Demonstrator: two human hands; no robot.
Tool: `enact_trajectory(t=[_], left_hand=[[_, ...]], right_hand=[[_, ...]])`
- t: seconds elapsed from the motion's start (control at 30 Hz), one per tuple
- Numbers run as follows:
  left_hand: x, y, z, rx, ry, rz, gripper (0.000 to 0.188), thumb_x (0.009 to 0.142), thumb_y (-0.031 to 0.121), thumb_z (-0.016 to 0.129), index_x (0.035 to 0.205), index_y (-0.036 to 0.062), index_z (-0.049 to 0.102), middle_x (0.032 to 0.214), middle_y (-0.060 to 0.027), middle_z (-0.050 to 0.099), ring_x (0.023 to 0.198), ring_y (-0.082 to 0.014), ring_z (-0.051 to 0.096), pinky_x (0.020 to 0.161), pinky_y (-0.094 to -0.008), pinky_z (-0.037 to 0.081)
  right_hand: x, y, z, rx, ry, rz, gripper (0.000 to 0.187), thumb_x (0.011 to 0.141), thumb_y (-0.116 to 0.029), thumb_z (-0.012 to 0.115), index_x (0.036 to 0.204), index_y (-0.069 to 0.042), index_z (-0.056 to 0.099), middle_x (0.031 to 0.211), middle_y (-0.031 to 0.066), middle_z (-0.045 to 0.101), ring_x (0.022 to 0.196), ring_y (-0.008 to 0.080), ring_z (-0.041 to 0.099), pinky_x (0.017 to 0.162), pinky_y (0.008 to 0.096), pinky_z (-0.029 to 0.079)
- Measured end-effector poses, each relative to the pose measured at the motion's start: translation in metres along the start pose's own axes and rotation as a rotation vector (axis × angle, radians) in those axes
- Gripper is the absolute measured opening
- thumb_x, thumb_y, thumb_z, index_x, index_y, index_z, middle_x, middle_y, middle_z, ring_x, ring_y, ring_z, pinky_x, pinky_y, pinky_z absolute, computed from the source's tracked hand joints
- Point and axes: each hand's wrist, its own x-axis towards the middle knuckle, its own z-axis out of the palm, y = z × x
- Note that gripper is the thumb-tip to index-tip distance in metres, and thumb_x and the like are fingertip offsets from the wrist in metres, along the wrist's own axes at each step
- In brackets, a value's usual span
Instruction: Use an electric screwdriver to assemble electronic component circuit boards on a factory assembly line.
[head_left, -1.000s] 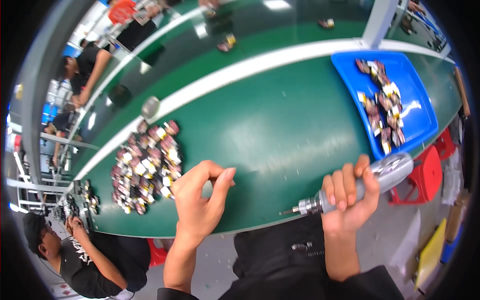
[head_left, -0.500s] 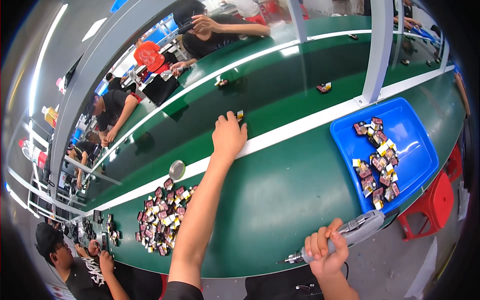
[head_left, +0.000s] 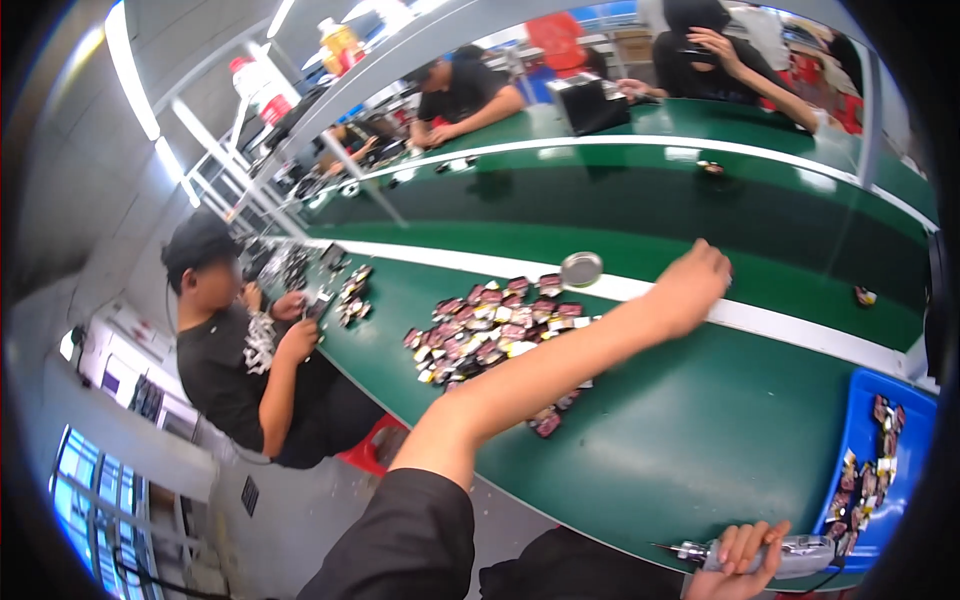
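This is a factory assembly floor, the kind with long shared workbenches. A green work table [head_left: 700,450] with a white stripe runs the length of the view, and a second green line sits behind it, with several seated people [head_left: 240,350] bent over small parts on both. A heap of small dark and pink components [head_left: 500,335] lies on the near bench beside a round metal tin [head_left: 581,268], and a blue plastic tray [head_left: 855,440] holds more of them. A powered screwdriver [head_left: 790,555] shows at the lower edge. Strip lights [head_left: 130,70] hang overhead; the shelving at the far left is probably storage racking, though it is blurred.
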Motion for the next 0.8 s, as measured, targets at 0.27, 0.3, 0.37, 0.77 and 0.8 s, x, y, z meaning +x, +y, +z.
enact_trajectory(t=[0.27, 0.3, 0.37, 0.77, 0.8], left_hand=[[-0.163, 0.139, -0.066, -0.131, -0.05, 0.03, 0.048, 0.079, 0.007, 0.056, 0.121, -0.015, 0.055, 0.129, -0.0282, 0.054, 0.117, -0.0353, 0.054, 0.098, -0.0396, 0.049], [-0.17, 0.147, -0.068, -0.126, -0.054, 0.036, 0.048, 0.079, 0.008, 0.056, 0.121, -0.0147, 0.055, 0.13, -0.0279, 0.054, 0.117, -0.035, 0.054, 0.098, -0.0393, 0.048], [-0.183, 0.156, -0.074, -0.194, -0.09, 0.031, 0.049, 0.077, 0.008, 0.058, 0.12, -0.0143, 0.056, 0.129, -0.0272, 0.055, 0.115, -0.0349, 0.055, 0.099, -0.0393, 0.047], [-0.181, 0.159, -0.079, -0.289, -0.085, 0.129, 0.035, 0.067, -0.003, 0.068, 0.1, -0.0126, 0.064, 0.11, -0.0211, 0.065, 0.089, -0.0295, 0.063, 0.067, -0.0343, 0.056], [-0.182, 0.163, -0.077, -0.251, -0.054, 0.132, 0.035, 0.068, -0.005, 0.069, 0.101, -0.0122, 0.064, 0.11, -0.0205, 0.066, 0.086, -0.0307, 0.064, 0.066, -0.0354, 0.056]], right_hand=[[0.0, -0.006, -0.005, -0.012, 0.033, 0.024, 0.014, 0.095, -0.015, 0.053, 0.094, -0.002, 0.057, 0.058, 0.002, 0.037, 0.05, 0.0111, 0.033, 0.056, 0.0281, 0.029], [-0.001, -0.007, -0.009, -0.01, -0.02, -0.016, 0.011, 0.098, -0.014, 0.05, 0.093, -0.004, 0.05, 0.057, 0.0002, 0.035, 0.047, 0.0092, 0.032, 0.051, 0.0261, 0.031], [-0.007, -0.007, -0.014, -0.089, -0.013, -0.082, 0.013, 0.099, -0.016, 0.045, 0.089, -0.009, 0.042, 0.053, -0.0011, 0.034, 0.044, 0.0082, 0.032, 0.046, 0.0255, 0.032], [-0.06, 0.053, 0.015, -0.123, 0.002, 0.232, 0.005, 0.096, -0.013, 0.046, 0.096, -0.008, 0.047, 0.056, 0.0021, 0.042, 0.049, 0.0146, 0.045, 0.056, 0.0322, 0.041], [-0.064, 0.06, 0.014, -0.119, 0.018, 0.25, 0.004, 0.096, -0.012, 0.046, 0.097, -0.008, 0.047, 0.057, 0.0028, 0.043, 0.05, 0.0149, 0.046, 0.056, 0.0323, 0.041]])
